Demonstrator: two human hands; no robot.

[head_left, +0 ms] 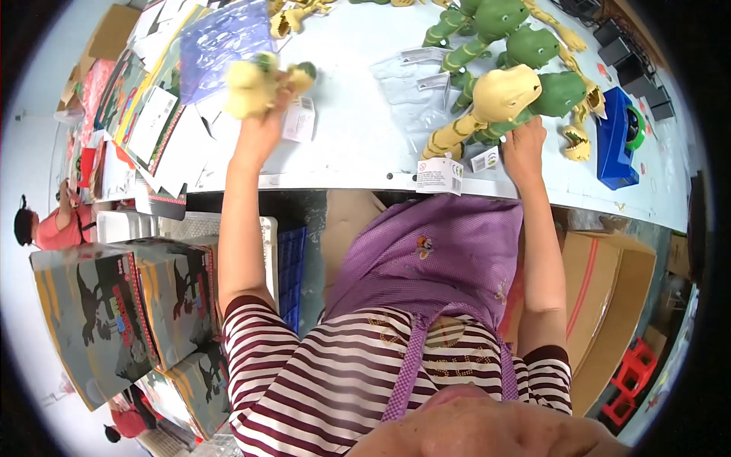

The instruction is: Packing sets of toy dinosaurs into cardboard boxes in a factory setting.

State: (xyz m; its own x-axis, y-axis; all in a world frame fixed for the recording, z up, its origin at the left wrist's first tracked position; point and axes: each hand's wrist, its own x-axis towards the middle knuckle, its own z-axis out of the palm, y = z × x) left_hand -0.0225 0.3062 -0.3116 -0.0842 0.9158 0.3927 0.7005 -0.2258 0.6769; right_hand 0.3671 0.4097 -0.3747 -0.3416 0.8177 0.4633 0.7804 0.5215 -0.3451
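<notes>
Left hand raised over the pale bench, fingers pinching a soft yellow-and-green rubber dinosaur toy; toy blurred, detail unclear. A small white paper tag lies just beside that hand. Right hand rests at the base of a pile of green and tan rubber dinosaur toys on the bench; fingers touching the pile, grip cannot be told. Blue tape dispenser right of pile. Printed dinosaur cartons stacked lower left.
</notes>
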